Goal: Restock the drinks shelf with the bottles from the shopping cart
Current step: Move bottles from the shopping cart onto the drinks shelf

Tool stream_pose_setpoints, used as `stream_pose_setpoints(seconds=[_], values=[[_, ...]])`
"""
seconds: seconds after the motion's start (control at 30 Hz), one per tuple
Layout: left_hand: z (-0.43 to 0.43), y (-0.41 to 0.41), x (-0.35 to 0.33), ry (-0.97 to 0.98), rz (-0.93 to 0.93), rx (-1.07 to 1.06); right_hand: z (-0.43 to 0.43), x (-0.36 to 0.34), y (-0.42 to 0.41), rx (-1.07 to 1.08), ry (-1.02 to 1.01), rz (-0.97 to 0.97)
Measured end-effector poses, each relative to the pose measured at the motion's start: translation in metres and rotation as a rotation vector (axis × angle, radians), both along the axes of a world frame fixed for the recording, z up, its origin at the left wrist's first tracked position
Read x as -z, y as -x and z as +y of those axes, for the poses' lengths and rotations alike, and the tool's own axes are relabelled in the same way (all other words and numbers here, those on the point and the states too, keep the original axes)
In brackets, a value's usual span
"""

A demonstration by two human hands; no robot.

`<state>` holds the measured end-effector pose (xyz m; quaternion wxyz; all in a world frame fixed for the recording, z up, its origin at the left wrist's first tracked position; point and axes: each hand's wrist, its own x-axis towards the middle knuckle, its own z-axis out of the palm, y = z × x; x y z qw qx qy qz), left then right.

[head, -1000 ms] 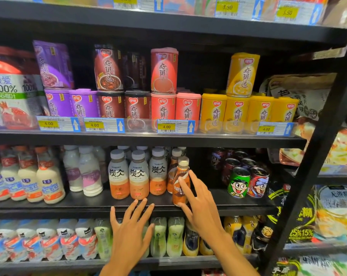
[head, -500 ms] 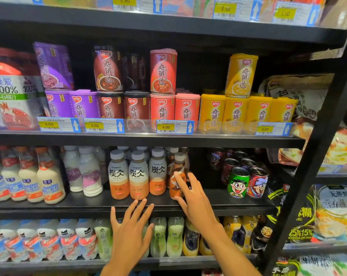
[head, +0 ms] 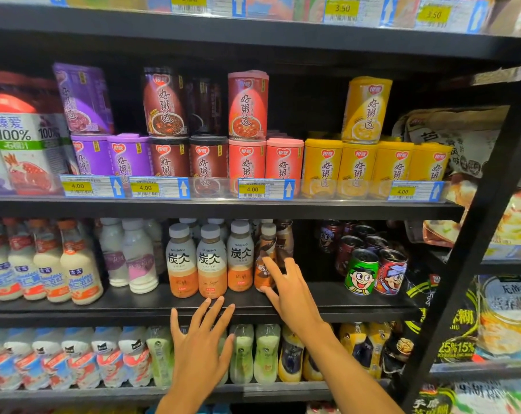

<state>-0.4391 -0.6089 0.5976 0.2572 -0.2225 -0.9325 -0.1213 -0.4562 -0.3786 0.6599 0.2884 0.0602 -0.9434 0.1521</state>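
From the head camera, the drinks shelf (head: 328, 300) is the middle black board of a tall store rack, and the task's bottle, a brown coffee bottle (head: 265, 246) with a pale cap, stands upright on it near the front edge. It sits just right of a row of three grey-capped latte bottles (head: 211, 264) with orange bases, close to or touching the nearest of them; a second brown bottle (head: 284, 237) stands just behind it to the right. The right hand (head: 289, 288) reaches in from lower right with its fingers spread and fairly straight: the index finger lies across the bottle's label, the thumb rests by its base, and the other fingers fan out past its right side. The fingers do not visibly wrap round the bottle. The left hand (head: 201, 342) is held flat with fingers spread, holding nothing, in front of the shelf's lip, its fingertips reaching up to the front edge below the latte bottles. Further right on the same shelf, well apart from the coffee bottle, stand cartoon-printed cans (head: 362, 273), one green and one red at the front. To the left are white milk bottles (head: 139, 258). The shelf above holds stacked porridge cups (head: 247, 162) in purple, brown, red and yellow behind yellow price tags (head: 251, 189). The shelf below carries pale green bottles (head: 266, 354).
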Motion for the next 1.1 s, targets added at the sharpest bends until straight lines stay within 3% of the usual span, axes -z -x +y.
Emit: stream_pose_setpoints(seconds=[0.33,0.6,0.8,1.1], values=[[-0.001,-0.001,-0.001,0.010,-0.015,-0.004,-0.003,-0.010,0.009,0.027,0.041,-0.128],[0.000,-0.007,0.001,0.038,-0.032,0.009,0.009,-0.005,-0.014,0.078,-0.062,-0.032],[0.046,-0.043,0.024,-0.053,0.026,0.317,0.059,0.035,-0.099,0.287,-0.064,0.051],[0.199,-0.097,0.082,0.170,-0.264,0.773,0.167,0.142,-0.291,0.835,0.015,-0.240]])
